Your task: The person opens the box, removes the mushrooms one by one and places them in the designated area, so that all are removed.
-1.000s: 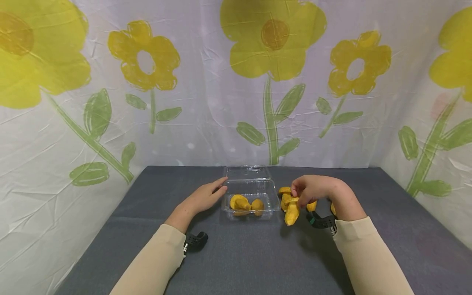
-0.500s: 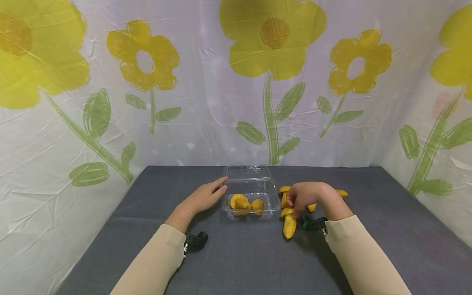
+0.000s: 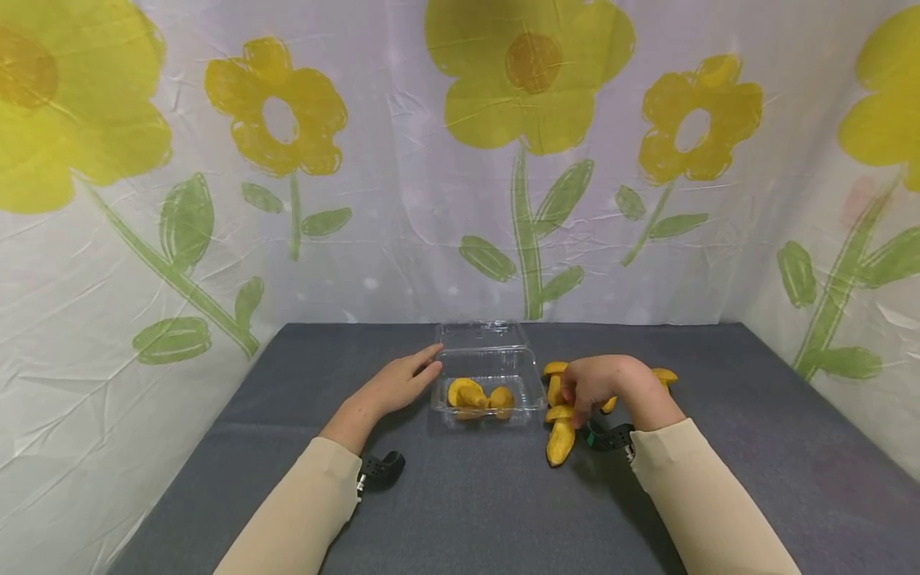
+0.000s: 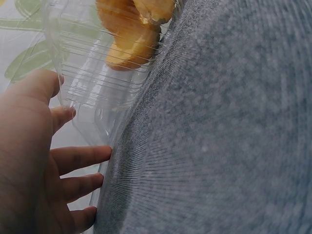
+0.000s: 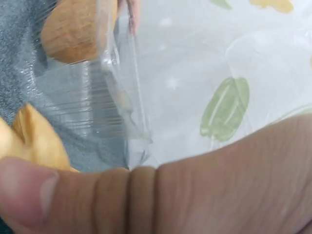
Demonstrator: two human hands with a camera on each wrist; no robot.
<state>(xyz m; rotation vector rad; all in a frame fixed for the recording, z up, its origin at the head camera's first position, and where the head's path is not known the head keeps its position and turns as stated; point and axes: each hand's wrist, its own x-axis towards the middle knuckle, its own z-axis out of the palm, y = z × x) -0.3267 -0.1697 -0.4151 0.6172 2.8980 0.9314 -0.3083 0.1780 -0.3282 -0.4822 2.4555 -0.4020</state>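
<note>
"Lowered, that yellow mushroom [image 3: 561,441], and a little nearer the person than a second ago; the right hand [image 3: 602,382] came down with it."

"Does it still have hold?"

"Yes, finger and thumb pinch it by the cap, stem pointing toward the person. Whether the stem's end touches the surface [image 3: 446,503], I can't tell from where I stand."

"And the left hand [image 3: 395,387]?"

"Hasn't budged. Fingers spread, tips against the side of the clear container [image 3: 496,361], whose lid [image 3: 483,335] stands back toward the flowered cloth [image 3: 402,239]."

"Same mushrooms inside [image 3: 469,394] as before?"

"Same ones, lying just as they were. The pinched one is outside, just off the container's right side."

"What about the loose ones?"

"One mushroom [image 3: 554,390] lies right behind the pinched one, and a second mushroom [image 3: 609,405] is mostly hidden by the right hand. Farther right, a third mushroom [image 3: 664,375] peeks past the wrist; a second ago the arm covered nearly all of it."
</note>
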